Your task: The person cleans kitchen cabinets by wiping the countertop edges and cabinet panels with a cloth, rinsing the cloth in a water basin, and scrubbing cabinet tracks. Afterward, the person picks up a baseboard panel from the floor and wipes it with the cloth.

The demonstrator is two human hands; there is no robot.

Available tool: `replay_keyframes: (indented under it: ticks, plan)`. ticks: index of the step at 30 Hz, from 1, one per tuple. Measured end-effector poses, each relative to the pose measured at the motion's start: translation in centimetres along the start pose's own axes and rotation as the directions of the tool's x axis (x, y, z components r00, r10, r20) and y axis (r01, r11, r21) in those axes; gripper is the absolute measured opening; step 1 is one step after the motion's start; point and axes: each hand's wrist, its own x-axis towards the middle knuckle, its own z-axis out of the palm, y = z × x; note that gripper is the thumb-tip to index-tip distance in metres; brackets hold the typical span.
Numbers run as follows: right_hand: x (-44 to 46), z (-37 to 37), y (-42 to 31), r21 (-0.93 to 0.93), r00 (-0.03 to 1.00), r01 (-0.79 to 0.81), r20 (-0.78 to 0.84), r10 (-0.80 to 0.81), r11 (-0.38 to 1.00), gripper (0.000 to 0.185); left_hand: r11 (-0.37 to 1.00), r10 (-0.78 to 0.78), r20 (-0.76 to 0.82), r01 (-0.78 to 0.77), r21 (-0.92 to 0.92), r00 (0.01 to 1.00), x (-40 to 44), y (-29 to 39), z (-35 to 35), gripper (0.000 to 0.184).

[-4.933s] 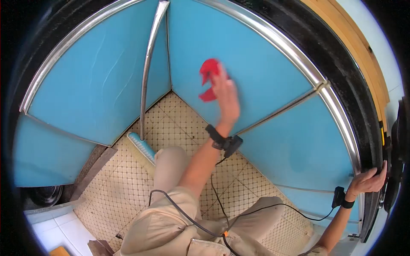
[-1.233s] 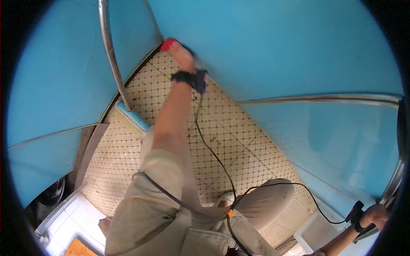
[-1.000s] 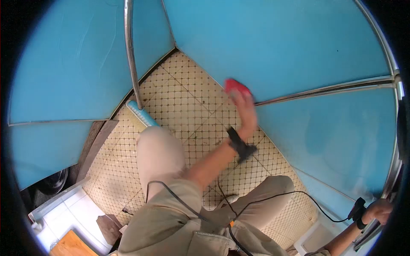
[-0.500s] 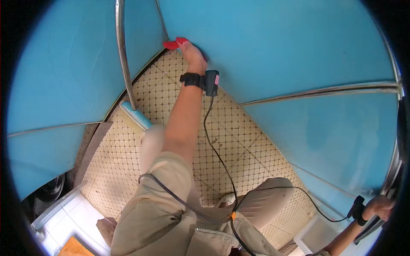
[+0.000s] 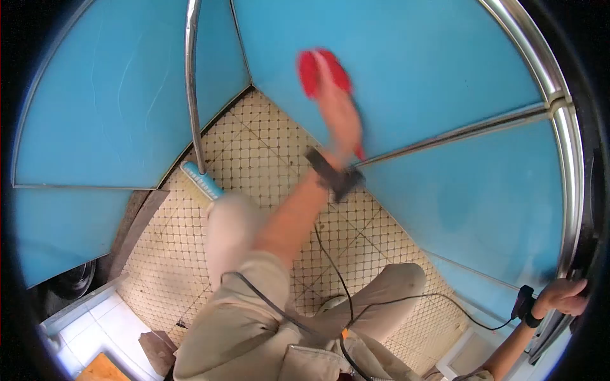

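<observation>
My left hand [image 5: 341,114], blurred by motion, holds a red cloth [image 5: 324,73] against the large blue panel [image 5: 406,70], to the right of the corner seam. Its fingers lie over the cloth, and a little more red shows below the palm. At the far right, my right hand [image 5: 562,297] is closed round the dark edge beside the chrome trim [image 5: 567,184]; its fingertips are partly hidden. Both wrists carry black straps with small cabled devices.
A brush with a blue head [image 5: 202,180] and metal pole [image 5: 192,76] stands on the tiled floor [image 5: 273,136] at the left corner. My knees are over the floor. A black cable [image 5: 333,263] crosses it. Lower left are an orange board [image 5: 101,368] and a brown piece [image 5: 157,350].
My left hand has moved the red cloth from the floor corner up and right onto the blue panel. My right hand stays at the right edge. The view has shifted slightly.
</observation>
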Motion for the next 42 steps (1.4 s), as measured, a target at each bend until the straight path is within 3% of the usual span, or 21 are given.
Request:
replay_keyframes:
  ticks: [2, 8, 9, 12, 13, 15, 17, 18, 20, 21, 23, 25, 27, 30, 31, 32, 33, 35, 37, 38, 42]
  plan:
    - [-0.2, -0.1, -0.7, 0.024, 1.0, -0.022, 0.012, 0.021, 0.999, 0.028, 0.976, 0.136, -0.105, -0.115, 0.184, 0.985, 6.9, -3.6, -2.2, 0.059]
    - [2.9, 1.0, -8.7, -0.385, 0.911, 0.412, 0.187, -0.367, 0.826, 0.055, 0.998, 0.043, -0.018, -0.042, 0.048, 0.999, 4.6, -1.5, -1.6, 0.055]
    - [0.4, -1.0, -2.6, -0.496, 0.944, 0.273, 0.302, -0.131, 0.824, 0.051, 0.997, 0.054, -0.02, -0.053, 0.048, 0.998, 1.8, 0.4, -0.8, 0.055]
    - [2.7, 1.8, -9.2, -0.324, 0.966, 0.257, 0.108, -0.234, 0.911, 0.047, 0.757, 0.399, 0.2, -0.444, 0.48, 0.895, -5.6, 5.4, 1.9, 0.067]
    - [3.6, 2.3, -11.6, -0.327, 0.968, 0.251, 0.099, -0.231, 0.911, 0.047, 0.754, 0.407, 0.197, -0.45, 0.479, 0.892, -5.2, 5.1, 1.8, 0.067]
    - [4.7, 2.7, -14.7, -0.163, 0.973, 0.232, 0.055, -0.226, 0.959, 0.052, 0.833, 0.221, 0.437, -0.401, 0.38, 0.872, -3.7, 5.0, 0.7, 0.071]
    - [4.3, 2.6, -13.9, -0.203, 0.978, 0.205, 0.067, -0.195, 0.957, 0.051, 0.887, -0.318, 0.536, 0.046, 0.459, 0.782, 1.6, 6.6, -1.2, 0.067]
    - [4.1, 2.2, -13.2, -0.239, 0.983, 0.177, 0.083, -0.161, 0.955, 0.05, 0.889, -0.311, 0.541, 0.037, 0.457, 0.781, 3.4, 5.8, -1.3, 0.067]
    - [3.5, 1.0, -9.7, -0.232, 0.98, 0.174, 0.139, -0.145, 0.957, 0.047, 0.955, 0.209, 0.082, -0.221, 0.197, 0.975, 7.7, 4.4, -0.9, 0.064]
    - [3.6, 1.0, -9.1, -0.208, 0.969, 0.181, 0.205, -0.138, 0.961, 0.044, 0.945, 0.248, 0.067, -0.257, 0.201, 0.966, 8.7, 4.5, -0.9, 0.064]
    - [3.6, 1.2, -10.2, -0.219, 0.975, 0.177, 0.172, -0.14, 0.96, 0.042, 0.963, 0.092, 0.024, -0.095, 0.253, 0.995, 9.4, 5.4, -0.6, 0.06]
    - [4.1, 1.3, -11.9, -0.271, 0.969, 0.213, 0.184, -0.167, 0.939, 0.038, 0.903, 0.298, 0.125, -0.322, 0.283, 0.946, 9.0, 7.5, -0.1, 0.062]
    - [3.9, 1.4, -11.7, -0.265, 0.974, 0.186, 0.175, -0.143, 0.946, 0.038, 0.934, 0.258, 0.418, -0.336, 0.124, 0.871, 8.5, 13.1, 0.0, 0.063]
    - [4.1, 1.5, -12.1, -0.232, 0.977, 0.161, 0.174, -0.122, 0.959, 0.039, 0.839, 0.417, 0.369, -0.508, 0.196, 0.831, 11.5, 11.4, 1.0, 0.047]
    - [4.0, 1.6, -12.1, -0.236, 0.979, 0.142, 0.18, -0.1, 0.961, 0.039, 0.859, 0.357, 0.241, -0.418, 0.295, 0.903, 12.9, 10.4, 1.5, 0.026]
    - [4.1, 1.5, -12.2, -0.243, 0.978, 0.125, 0.191, -0.079, 0.962, 0.04, 0.945, 0.313, -0.07, -0.303, 0.123, 0.947, 15.8, 9.3, 2.6, 0.028]
    - [4.1, 1.4, -12.5, -0.245, 0.978, 0.126, 0.194, -0.079, 0.961, 0.04, 0.857, 0.172, 0.195, -0.244, 0.454, 0.966, 18.6, 9.4, 0.4, 0.038]
    - [4.3, 1.4, -13.2, -0.251, 0.981, 0.094, 0.189, -0.047, 0.963, 0.041, 0.946, 0.148, -0.01, -0.139, 0.294, 0.989, 22.5, 12.1, -1.0, 0.046]
    - [4.1, 1.4, -12.6, -0.246, 0.982, 0.096, 0.184, -0.05, 0.964, 0.041, 0.678, 0.601, -0.128, -0.419, 0.604, 0.789, 28.1, 7.6, -1.0, 0.044]
    - [4.0, 1.4, -12.4, -0.231, 0.982, 0.099, 0.181, -0.058, 0.968, 0.042, 0.709, 0.512, -0.097, -0.356, 0.609, 0.854, 28.8, 8.9, -1.9, 0.041]
    - [4.0, 1.4, -12.2, -0.211, 0.981, 0.129, 0.172, -0.093, 0.969, 0.042, 0.527, 0.576, 0.018, -0.388, 0.757, 0.817, 32.0, 10.3, -3.8, 0.031]
